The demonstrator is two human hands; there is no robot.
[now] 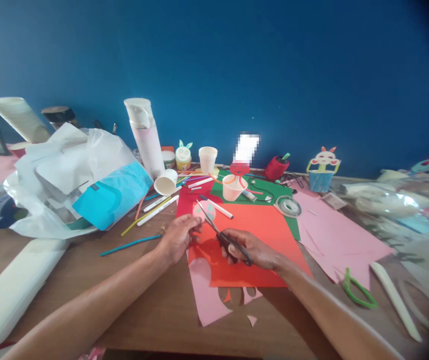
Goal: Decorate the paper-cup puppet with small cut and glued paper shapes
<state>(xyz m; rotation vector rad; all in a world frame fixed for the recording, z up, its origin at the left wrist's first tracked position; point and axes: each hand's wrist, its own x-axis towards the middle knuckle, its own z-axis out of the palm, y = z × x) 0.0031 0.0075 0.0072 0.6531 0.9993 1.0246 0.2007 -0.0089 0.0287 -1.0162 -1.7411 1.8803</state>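
My left hand [181, 236] pinches a small round pink paper piece [209, 214] with green marks on it, at its lower left edge. In my right hand [254, 248] is a pair of scissors [214, 224] with black handles. The blades point up and to the left and lie across the pink piece; whether they are cutting into it I cannot tell. Both hands are over an orange paper sheet [261, 240]. Under its left edge lies a pink sheet with cut-outs [202, 295]. A white marker [220, 209] rests just beyond the pink piece.
A paper cup [233, 189] with red pipe cleaners stands behind the orange sheet. Tape [288, 206] and pink paper [344, 232] lie to the right, with a green pipe cleaner [360, 295]. On the left are a plastic bag [60, 165] and a glue gun [6, 215].
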